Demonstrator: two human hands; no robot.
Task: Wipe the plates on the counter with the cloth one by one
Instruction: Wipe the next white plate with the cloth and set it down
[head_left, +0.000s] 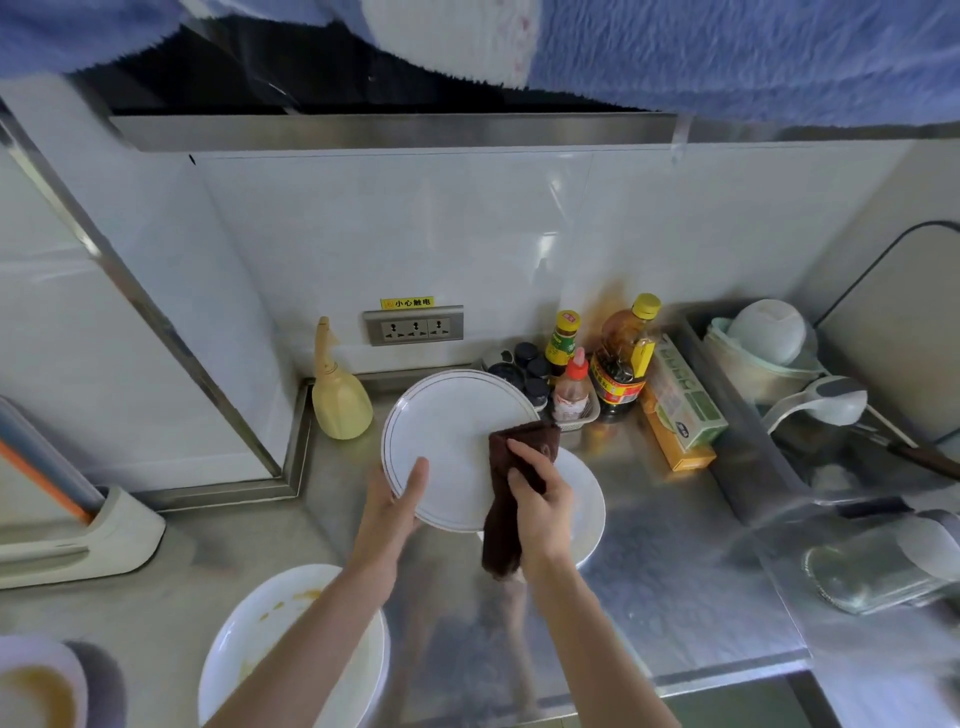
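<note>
Nearest the camera, a stained plate (291, 644) sits on the counter (675, 597), partly hidden by the left forearm and not yet wiped. Past it, the left hand (395, 506) holds a white plate (447, 441) tilted off the counter, thumb laid on the face near the lower rim; the other fingers are behind the plate and cannot be seen. The right hand (540, 499) has its fingers curled over a brown cloth (514, 493), pressing it against the plate's right edge, with the cloth's tail hanging below the palm. A second white plate (587, 499) lies on the counter directly beneath the right-hand fingers.

The step in hand appears to be wiping the held plate. To do it well, keep the thumb pinned at the rim so the plate does not rotate, sweep the cloth from the fingers' side across to the thumb's side, and cover the rim line. Keep the plate clear of the bottles (618, 358) beyond the fingertips.
</note>
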